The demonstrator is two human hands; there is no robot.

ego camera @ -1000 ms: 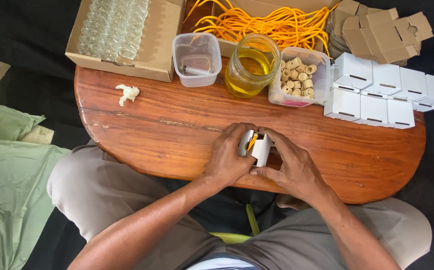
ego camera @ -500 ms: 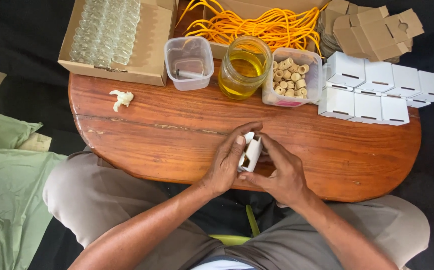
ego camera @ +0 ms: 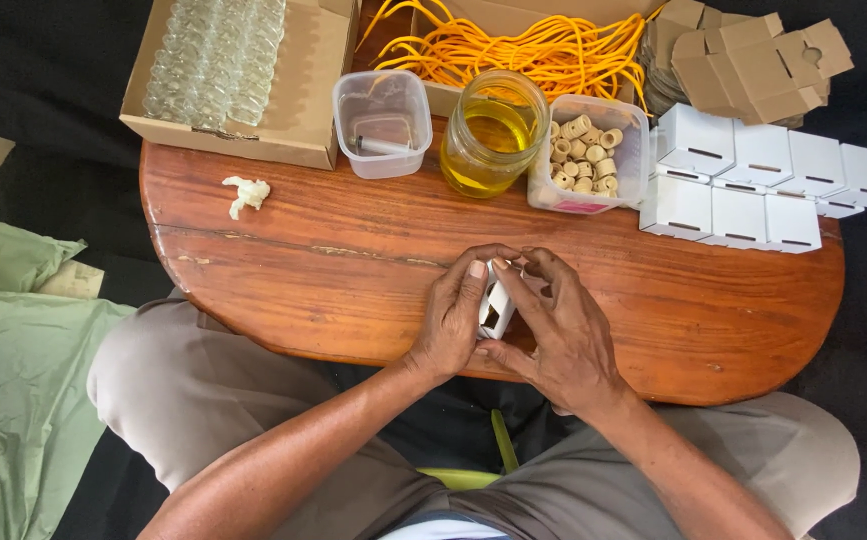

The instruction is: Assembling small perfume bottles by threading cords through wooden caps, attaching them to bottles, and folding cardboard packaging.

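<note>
A small white carton (ego camera: 496, 303) is shown grasped between the left hand (ego camera: 450, 322) and the right hand (ego camera: 556, 330), just above the near edge of the wooden desk (ego camera: 353, 270). The fingers (ego camera: 474, 275) of both hands are clenched about the carton: the left fingers are wrapped over its 9 o'clock side, the right fingers over its top and 3 o'clock side, with the right thumb pressed at its 6 o'clock end. Only a narrow strip of the carton is left visible between them.

The folding in hand is judged best done with the carton braced squarely and the flap pressed evenly, so that the thin card is not crushed.

At 12 o'clock a jar of yellow liquid (ego camera: 493, 135) is seen; at 2 o'clock, finished white boxes (ego camera: 753, 175) are ranked, well apart from the hands.
</note>
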